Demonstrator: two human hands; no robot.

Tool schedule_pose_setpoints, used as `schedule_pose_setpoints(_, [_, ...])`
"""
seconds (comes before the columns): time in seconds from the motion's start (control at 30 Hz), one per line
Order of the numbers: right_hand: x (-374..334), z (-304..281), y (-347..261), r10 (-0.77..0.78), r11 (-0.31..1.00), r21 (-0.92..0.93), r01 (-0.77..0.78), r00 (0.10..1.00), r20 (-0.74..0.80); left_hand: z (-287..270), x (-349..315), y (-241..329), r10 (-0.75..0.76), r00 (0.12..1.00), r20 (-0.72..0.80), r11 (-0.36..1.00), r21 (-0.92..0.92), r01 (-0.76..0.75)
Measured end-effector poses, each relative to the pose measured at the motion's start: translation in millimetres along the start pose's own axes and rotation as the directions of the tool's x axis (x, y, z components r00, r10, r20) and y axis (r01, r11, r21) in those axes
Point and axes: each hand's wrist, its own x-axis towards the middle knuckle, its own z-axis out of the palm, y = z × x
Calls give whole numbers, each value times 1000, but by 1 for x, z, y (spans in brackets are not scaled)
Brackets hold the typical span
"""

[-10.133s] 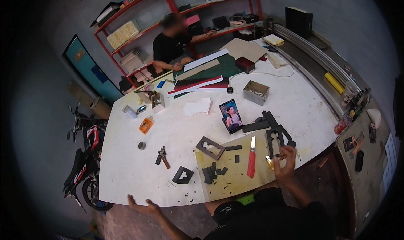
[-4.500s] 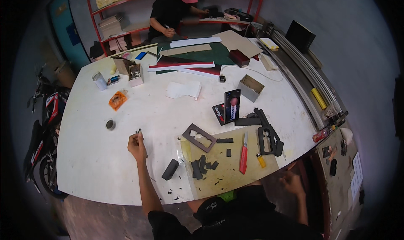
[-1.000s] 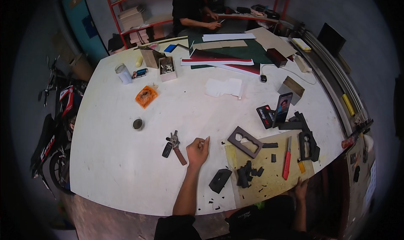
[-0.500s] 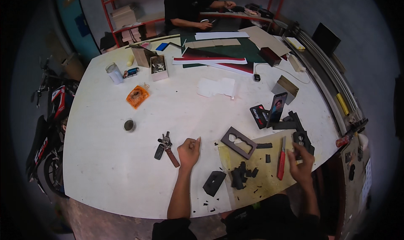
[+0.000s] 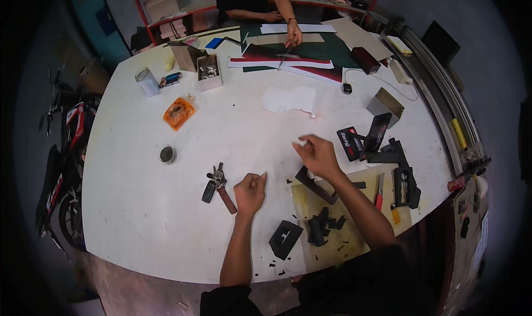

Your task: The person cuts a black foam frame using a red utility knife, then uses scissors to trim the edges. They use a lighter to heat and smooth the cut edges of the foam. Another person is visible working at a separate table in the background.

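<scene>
The grey frame (image 5: 315, 186) is lying at the mat (image 5: 303, 208) edge; my half-curled right hand (image 5: 317, 154) is now partly hiding it, leaving the knife (image 5: 379, 194) idle. My left hand (image 5: 250, 195) is curling nearly closed; whether either's holding anything, I can't tell.

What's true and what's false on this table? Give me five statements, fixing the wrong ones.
1. The keys lie to the left of the left hand. True.
2. The right hand grips the red knife. False: the red knife lies on the yellowish sheet.
3. The phone lies flat. False: the phone stands tilted up.
4. A co-worker's hand is over the green mat. True.
5. The orange packet lies beyond the small round pot. True.
</scene>
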Motion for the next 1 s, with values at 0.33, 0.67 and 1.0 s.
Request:
schedule_pose_setpoints(0.33, [211,68,76,-124,869,-495,-7,965,-231,-2,6,8,-23,999,31,997,74,21])
schedule_pose_setpoints(0.67, [325,89,150,118,673,-718,-177,984,-132,-4,6,3,35,999,7,996,83,-36])
schedule_pose_setpoints(1.0, [307,43,135,545,698,604,-385,832,-100,1,3,4,18,1000,1,996,84,-18])
